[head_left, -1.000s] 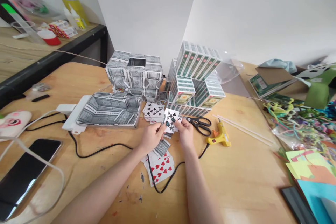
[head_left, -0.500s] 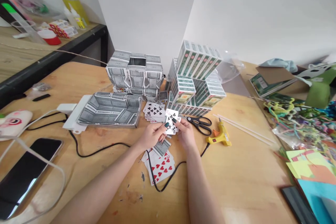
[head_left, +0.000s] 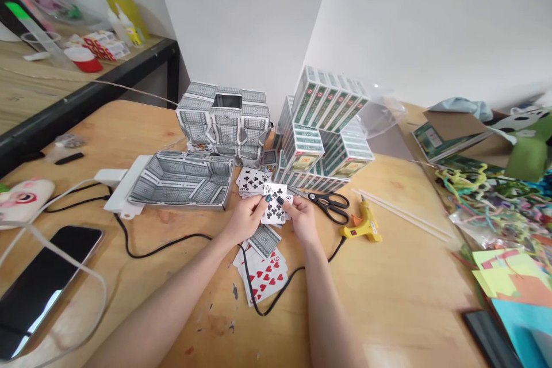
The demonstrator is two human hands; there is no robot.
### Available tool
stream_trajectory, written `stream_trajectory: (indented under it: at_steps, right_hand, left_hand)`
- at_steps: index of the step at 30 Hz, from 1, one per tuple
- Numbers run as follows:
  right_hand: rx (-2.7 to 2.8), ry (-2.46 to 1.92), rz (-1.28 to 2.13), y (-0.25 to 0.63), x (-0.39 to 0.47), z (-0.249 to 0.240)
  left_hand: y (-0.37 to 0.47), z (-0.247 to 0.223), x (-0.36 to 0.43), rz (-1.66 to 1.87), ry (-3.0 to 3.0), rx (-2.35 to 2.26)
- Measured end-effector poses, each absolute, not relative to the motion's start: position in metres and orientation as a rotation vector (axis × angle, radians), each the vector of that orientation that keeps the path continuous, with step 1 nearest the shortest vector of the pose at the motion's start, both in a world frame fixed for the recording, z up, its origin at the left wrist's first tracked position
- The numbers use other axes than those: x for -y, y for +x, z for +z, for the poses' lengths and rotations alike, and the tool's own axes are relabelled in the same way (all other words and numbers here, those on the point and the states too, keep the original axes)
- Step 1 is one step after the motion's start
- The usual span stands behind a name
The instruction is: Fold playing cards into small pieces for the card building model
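Left fingers (head_left: 256, 207) and right fingers (head_left: 290, 207) pinch the cards (head_left: 274, 204) at opposite edges, perhaps to keep them level and aligned. Beyond the fingertips lies a pile (head_left: 253, 180); scissors (head_left: 329, 205) and glue gun (head_left: 363, 225) sit right of the right fingers, seemingly within easy reach.
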State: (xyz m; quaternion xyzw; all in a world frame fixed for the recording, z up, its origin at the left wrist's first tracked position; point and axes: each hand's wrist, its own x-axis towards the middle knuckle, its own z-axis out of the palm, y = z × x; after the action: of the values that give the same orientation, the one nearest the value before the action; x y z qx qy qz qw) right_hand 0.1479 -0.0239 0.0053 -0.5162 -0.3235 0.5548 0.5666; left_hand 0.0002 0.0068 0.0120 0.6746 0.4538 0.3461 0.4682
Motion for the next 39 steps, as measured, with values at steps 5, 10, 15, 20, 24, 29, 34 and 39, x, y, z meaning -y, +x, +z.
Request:
stream_trajectory:
  at_steps: [5, 10, 15, 20, 24, 29, 34, 39]
  right_hand:
    - [0.730, -1.208, 1.316, 0.149, 0.023, 0.004]
    - [0.758, -1.195, 1.311, 0.151, 0.021, 0.002]
    - [0.796, -1.169, 1.357, 0.152, 0.022, 0.005]
    - [0.797, -1.164, 1.363, 0.151, 0.022, 0.009]
    - [0.803, -1.159, 1.358, 0.150, 0.022, 0.010]
    - [0.829, -1.173, 1.344, 0.150, 0.022, 0.011]
    - [0.828, -1.185, 1.348, 0.151, 0.022, 0.012]
    - [0.852, -1.182, 1.387, 0.153, 0.023, 0.008]
  left_hand:
    - [-0.001, 0.015, -0.009, 0.828, 1.606, -1.041]
    - [0.000, 0.011, -0.012, 0.841, 1.578, -1.079]
    - [-0.003, 0.007, -0.014, 0.830, 1.589, -1.063]
    - [-0.004, 0.005, -0.017, 0.827, 1.594, -1.052]
    - [-0.004, 0.004, -0.017, 0.822, 1.606, -1.046]
    - [-0.004, 0.006, -0.018, 0.795, 1.597, -1.025]
    - [-0.005, 0.006, -0.019, 0.790, 1.585, -1.009]
    - [-0.006, 0.006, -0.019, 0.779, 1.581, -1.008]
